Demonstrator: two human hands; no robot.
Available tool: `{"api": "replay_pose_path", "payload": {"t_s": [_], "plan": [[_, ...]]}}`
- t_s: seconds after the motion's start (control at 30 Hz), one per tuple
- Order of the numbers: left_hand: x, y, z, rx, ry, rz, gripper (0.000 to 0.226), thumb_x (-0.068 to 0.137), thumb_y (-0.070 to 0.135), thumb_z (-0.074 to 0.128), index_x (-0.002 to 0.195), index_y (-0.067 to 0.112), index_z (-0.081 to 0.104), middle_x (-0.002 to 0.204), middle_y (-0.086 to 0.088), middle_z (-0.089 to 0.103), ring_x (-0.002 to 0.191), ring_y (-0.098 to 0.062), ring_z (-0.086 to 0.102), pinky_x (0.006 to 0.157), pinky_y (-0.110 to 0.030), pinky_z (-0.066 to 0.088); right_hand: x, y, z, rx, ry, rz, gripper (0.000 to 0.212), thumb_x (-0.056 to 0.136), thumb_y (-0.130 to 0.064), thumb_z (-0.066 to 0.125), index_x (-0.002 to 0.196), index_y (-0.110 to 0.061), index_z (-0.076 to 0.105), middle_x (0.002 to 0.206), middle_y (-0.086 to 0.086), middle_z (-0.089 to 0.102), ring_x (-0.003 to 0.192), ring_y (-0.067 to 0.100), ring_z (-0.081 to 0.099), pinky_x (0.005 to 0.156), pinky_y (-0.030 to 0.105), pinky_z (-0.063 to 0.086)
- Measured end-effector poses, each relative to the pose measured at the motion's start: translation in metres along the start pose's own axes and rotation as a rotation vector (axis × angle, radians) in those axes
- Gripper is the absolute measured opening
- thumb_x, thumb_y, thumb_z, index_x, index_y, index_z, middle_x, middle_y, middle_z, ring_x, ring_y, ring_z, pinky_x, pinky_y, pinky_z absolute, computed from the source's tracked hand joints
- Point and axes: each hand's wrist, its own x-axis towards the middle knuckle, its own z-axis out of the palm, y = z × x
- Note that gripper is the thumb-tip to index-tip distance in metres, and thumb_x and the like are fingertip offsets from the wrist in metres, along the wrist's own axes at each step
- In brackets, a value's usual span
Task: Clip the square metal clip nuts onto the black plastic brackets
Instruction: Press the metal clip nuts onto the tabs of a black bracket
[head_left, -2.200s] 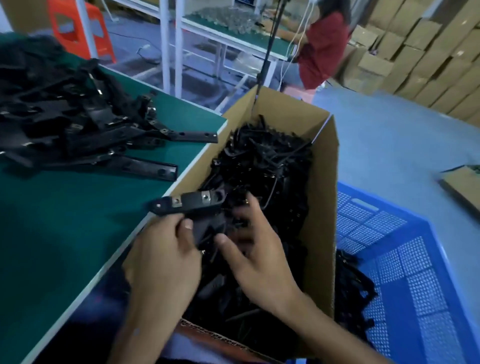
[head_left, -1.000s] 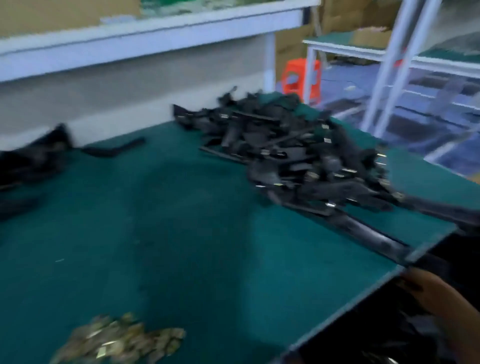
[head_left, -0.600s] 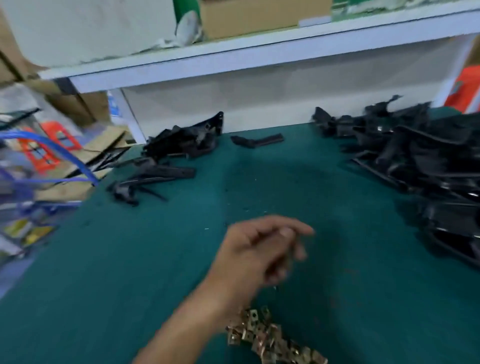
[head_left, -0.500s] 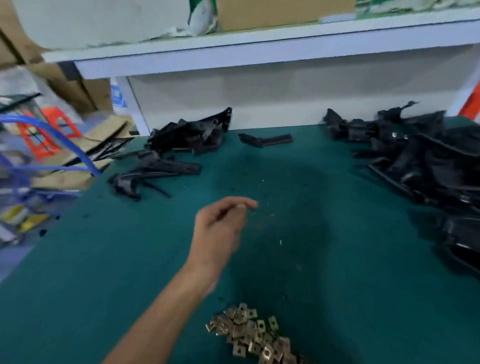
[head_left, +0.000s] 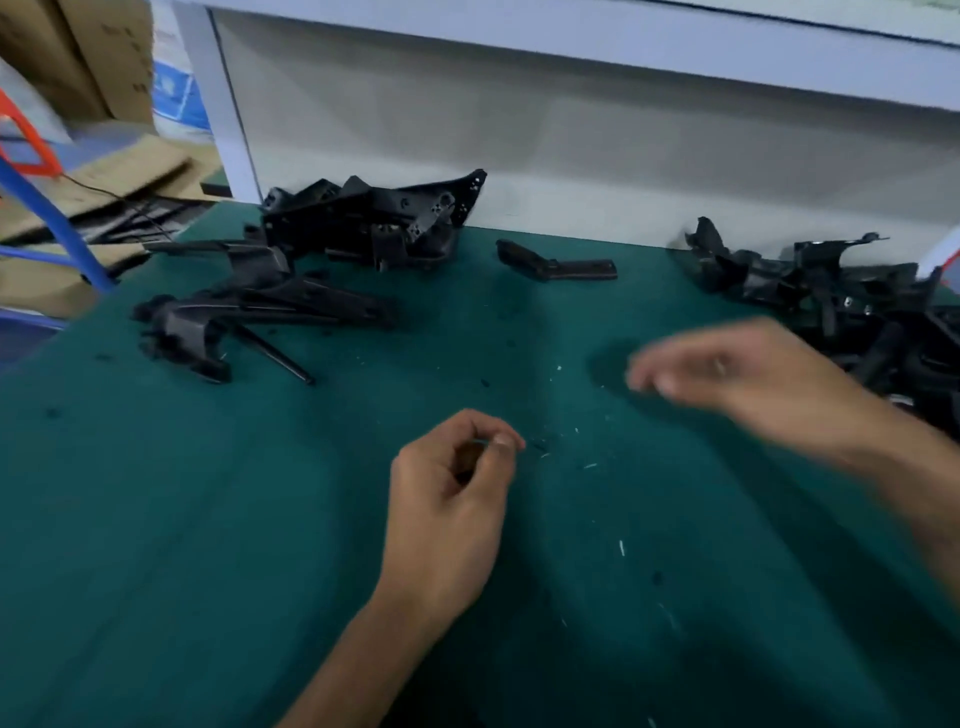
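Over the green table (head_left: 218, 545), head view, both hands are up and hovering. Left hand (head_left: 447, 499) sits centre frame, fingers curled, thumb and forefinger pressed together at the tip; whether a nut sits in that pinch I cannot tell, it's too small and too blurred. Right hand (head_left: 748, 384) comes in from the right, smeared with motion, fingers loosely extended, nothing visibly in it.

Brackets now. Three groups, all beyond the hands. A left pile (head_left: 291, 280) at the far left, well apart from the left hand. One lone bracket (head_left: 558, 266) lying flat at the back, between the piles, near the white wall (head_left: 571, 130). And a right pile (head_left: 841, 306) just beyond the right hand, spilling off frame. Pieces per pile: too tangled to count. Two hands, one loose bracket, two piles. Pale specks dot the table between the hands. Cardboard boxes (head_left: 78, 57) stand off the table's left edge.

Compared with half a second ago: the right hand has entered the shot, it wasn't there before. The left hand has pulled in nearer and closed its pinch. The heap of brass nuts at the bottom edge has dropped out of view as the camera tipped up.
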Motion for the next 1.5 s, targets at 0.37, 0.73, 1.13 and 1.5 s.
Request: {"api": "replay_pose_path", "payload": {"t_s": [0.37,0.73,1.13,1.5], "plan": [[0.009,-0.004,-0.002,-0.073,0.032,-0.056,0.016,0.086,0.024,0.054,0.074,0.02,0.064,0.046,0.012,0.035,0.042,-0.004,0.024,0.041,-0.018,0.021,0.198,0.008,0.056,-0.34,0.088,0.376,0.022,0.102,-0.048,0.049,0.115,-0.036,0.063,0.123,0.004,0.061,0.128,0.032,0.051,0.108,0.052,0.026],[0.009,-0.005,-0.004,0.071,0.024,-0.056,0.017,0.098,0.021,0.055,0.095,0.028,0.07,0.069,0.017,0.06,0.058,-0.004,0.051,0.055,-0.023,0.045,0.081,-0.075,0.049,0.44,0.265,0.38,0.033,0.092,-0.022,0.074,0.068,-0.007,0.057,0.066,0.01,0.057,0.059,0.019,0.051,0.056,0.03,0.038],[-0.007,0.076,0.013,0.024,0.178,-0.053,0.058,0.102,0.059,0.031,0.107,0.009,0.06,0.09,0.007,0.062,0.086,-0.008,0.061,0.079,-0.029,0.047,-0.077,-0.174,0.1,0.769,0.287,0.097,0.021,0.089,-0.006,0.06,0.077,0.011,0.064,0.065,0.028,0.057,0.067,0.016,0.045,0.058,0.04,0.034],[-0.02,0.061,0.02,0.6,0.097,0.278,0.063,0.091,0.074,0.036,0.056,0.022,0.029,0.048,0.009,0.04,0.049,-0.018,0.039,0.048,-0.032,0.02,-0.138,-0.129,0.075,0.245,-0.087,0.079,0.022,0.093,-0.019,0.069,0.071,-0.015,0.07,0.059,-0.002,0.061,0.051,0.005,0.046,0.054,0.025,0.035]]}}
